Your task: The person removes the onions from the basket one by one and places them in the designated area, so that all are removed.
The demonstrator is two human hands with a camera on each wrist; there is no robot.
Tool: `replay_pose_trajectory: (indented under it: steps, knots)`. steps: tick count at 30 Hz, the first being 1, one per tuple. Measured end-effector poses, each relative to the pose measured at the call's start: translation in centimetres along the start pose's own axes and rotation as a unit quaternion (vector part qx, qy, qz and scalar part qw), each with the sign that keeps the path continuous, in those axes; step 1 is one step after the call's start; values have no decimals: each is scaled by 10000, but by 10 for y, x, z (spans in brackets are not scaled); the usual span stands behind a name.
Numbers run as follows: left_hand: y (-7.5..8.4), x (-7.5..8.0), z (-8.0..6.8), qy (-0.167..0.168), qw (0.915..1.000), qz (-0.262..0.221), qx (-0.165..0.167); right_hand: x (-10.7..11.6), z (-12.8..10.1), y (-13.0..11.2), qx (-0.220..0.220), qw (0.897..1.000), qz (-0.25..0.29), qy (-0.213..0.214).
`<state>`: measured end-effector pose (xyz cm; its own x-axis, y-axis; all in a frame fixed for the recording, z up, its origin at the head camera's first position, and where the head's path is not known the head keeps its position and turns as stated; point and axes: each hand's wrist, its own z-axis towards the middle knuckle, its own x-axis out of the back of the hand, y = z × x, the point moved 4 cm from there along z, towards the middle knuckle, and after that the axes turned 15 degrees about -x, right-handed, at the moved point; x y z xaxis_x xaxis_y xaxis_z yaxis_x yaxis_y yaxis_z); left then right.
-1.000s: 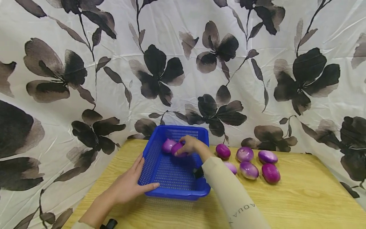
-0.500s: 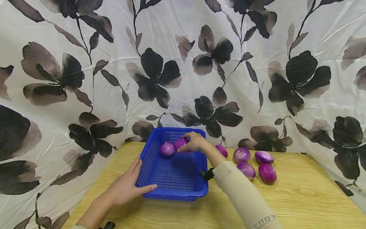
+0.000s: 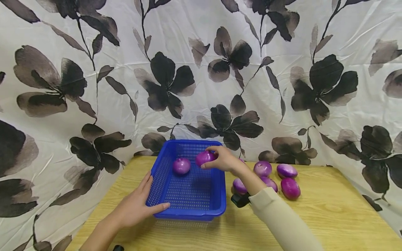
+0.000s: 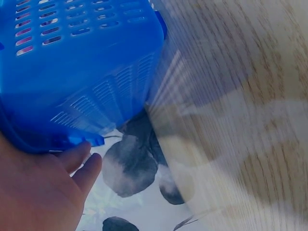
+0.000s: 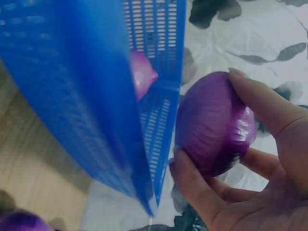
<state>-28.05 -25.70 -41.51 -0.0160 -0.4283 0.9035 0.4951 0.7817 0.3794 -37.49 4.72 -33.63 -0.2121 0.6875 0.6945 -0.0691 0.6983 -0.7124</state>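
A red onion (image 3: 205, 159) is pinched between the thumb and fingers of my right hand (image 3: 221, 159), over the right rear part of the blue plastic basket (image 3: 188, 213). In the right wrist view the held onion (image 5: 214, 122) shows beside the basket's rim, with my fingertips and thumb round it. One other red onion (image 3: 181, 166) sits inside the basket near its back left. My left hand (image 3: 133, 205) rests at the front left corner, thumb on the front rim and straight fingers along the left side. The left wrist view shows its fingertips (image 4: 89, 168) at the rim.
Several red onions (image 3: 290, 188) lie on the wooden table (image 3: 333, 205) right of the basket, some partly hidden by my right forearm. Floral cloth (image 3: 188, 87) hangs behind the table. A black wrist camera (image 3: 240, 200) sits under my right wrist.
My right hand has raised the onion from beside the other one in the basket and shifted it right. My left hand has kept its place at the basket's corner.
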Motion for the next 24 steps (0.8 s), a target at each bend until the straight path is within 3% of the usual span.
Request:
replay_pose_trajectory:
  steps: [5, 14, 24]
  knots:
    - [2, 1, 0, 42, 10000, -6, -1, 7, -9, 8, 377, 9980, -246, 435]
    - [2, 0, -1, 137, 9999, 24, -36, 12, -20, 35, 914, 9922, -238, 807]
    - [3, 1, -1, 82, 10000, 2, 29, 23, -36, 60, 1172, 9892, -29, 877]
